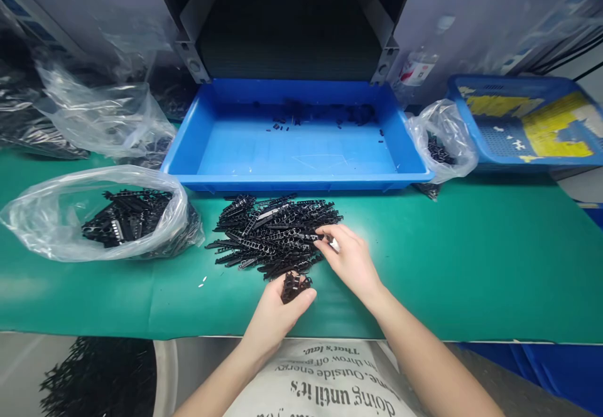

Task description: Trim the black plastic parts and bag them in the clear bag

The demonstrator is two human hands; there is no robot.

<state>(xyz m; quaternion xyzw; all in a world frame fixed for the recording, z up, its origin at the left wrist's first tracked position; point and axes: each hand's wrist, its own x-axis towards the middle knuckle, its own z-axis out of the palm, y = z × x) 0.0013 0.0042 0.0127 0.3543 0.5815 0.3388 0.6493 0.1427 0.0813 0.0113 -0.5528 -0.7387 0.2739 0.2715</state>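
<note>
One camera, worn on the person's head, faces forward and down over the worktop (471, 254), as I see it from here. It looks from close above the printed garment (325, 382) at six o'clock, past the left hand (276, 313) and right hand (352, 261), towards the blue tray (301, 185) at twelve, farther off.

Looks bright over the green tabletop (471, 266), glares softly at its left end, sinks into darkness on the black panel (292, 21), glints off the clear bag (61, 244), smears and stretches toward the edges.
</note>
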